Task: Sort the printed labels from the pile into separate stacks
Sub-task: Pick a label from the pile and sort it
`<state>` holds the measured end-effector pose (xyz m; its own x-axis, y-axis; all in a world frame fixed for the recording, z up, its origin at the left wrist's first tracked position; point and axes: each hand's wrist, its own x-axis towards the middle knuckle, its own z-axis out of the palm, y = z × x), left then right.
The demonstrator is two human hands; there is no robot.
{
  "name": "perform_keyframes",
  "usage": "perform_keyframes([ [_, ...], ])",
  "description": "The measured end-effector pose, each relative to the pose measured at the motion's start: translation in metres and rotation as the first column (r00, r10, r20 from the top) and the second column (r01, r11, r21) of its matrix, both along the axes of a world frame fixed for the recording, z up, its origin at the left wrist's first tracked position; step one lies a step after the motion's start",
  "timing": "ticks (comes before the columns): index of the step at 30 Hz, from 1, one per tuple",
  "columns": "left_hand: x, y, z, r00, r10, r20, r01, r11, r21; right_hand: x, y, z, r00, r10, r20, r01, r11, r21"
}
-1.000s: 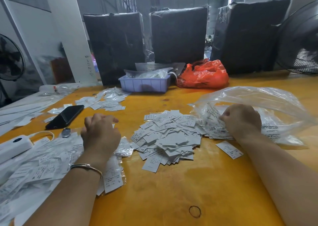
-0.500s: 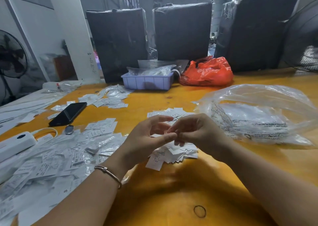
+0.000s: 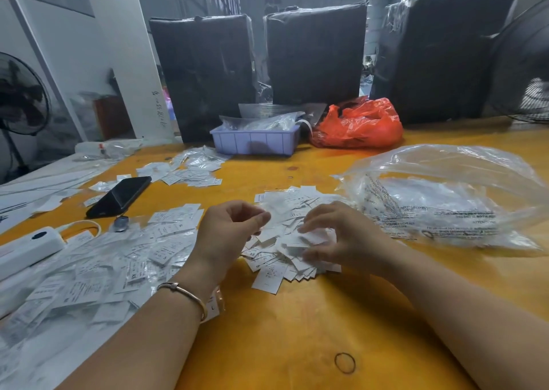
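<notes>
- Sorted labels [image 3: 89, 273] lie spread at the left, beside the phone [image 3: 120, 196], probably the put-down side.
- Left hand [image 3: 228, 232] hovers over the pile's edge, fingers curled; whether it holds a label, I cannot tell.
- Right hand [image 3: 341, 238] pinches labels off the pile [image 3: 285, 259], mid-table within easy reach.
- The bag [image 3: 445, 199] lies at the right, likely the labels' source.

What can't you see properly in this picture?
- Print on the labels in the pile: too small, head view.
- Labels under the right hand: hidden by its fingers; motion blur.
- What the left hand holds: unclear.
- Purple tray contents: covered by plastic.
</notes>
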<state>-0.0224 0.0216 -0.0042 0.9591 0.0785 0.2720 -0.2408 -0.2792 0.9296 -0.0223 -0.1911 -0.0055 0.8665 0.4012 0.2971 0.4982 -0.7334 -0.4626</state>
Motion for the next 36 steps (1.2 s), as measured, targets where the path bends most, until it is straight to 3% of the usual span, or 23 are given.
perform_keyframes([
  [3, 0.000, -0.001, 0.000, 1.000, -0.016, -0.015, 0.016, 1.000, 0.005, 0.002, 0.001, -0.001, 0.999, -0.004, 0.034, 0.005, 0.999, -0.039],
  [11, -0.004, -0.003, 0.002, 0.990, -0.123, -0.073, 0.120, 0.992, -0.047, 0.000, 0.001, 0.001, 0.992, 0.021, 0.128, -0.028, 0.998, 0.050],
  [17, -0.005, -0.003, 0.001, 0.994, -0.092, -0.056, 0.091, 0.996, -0.019, -0.001, 0.001, 0.001, 0.982, 0.015, 0.188, -0.031, 0.996, 0.083],
  [24, -0.003, -0.001, 0.000, 0.999, -0.052, 0.001, 0.052, 0.999, -0.014, -0.003, 0.000, 0.006, 0.977, -0.038, 0.208, -0.029, 0.950, 0.311],
  [26, -0.002, -0.001, 0.000, 1.000, -0.030, 0.002, 0.030, 1.000, -0.005, -0.002, -0.001, 0.007, 0.981, -0.020, 0.194, -0.029, 0.968, 0.249],
  [29, -0.001, -0.001, 0.001, 0.999, -0.029, -0.025, 0.028, 0.999, -0.029, 0.000, -0.006, 0.007, 0.993, -0.055, 0.109, 0.052, 0.998, 0.034],
  [36, -0.003, -0.002, 0.001, 0.999, -0.048, -0.006, 0.047, 0.998, -0.035, 0.001, -0.007, 0.003, 0.994, -0.093, -0.057, 0.092, 0.996, -0.011],
])
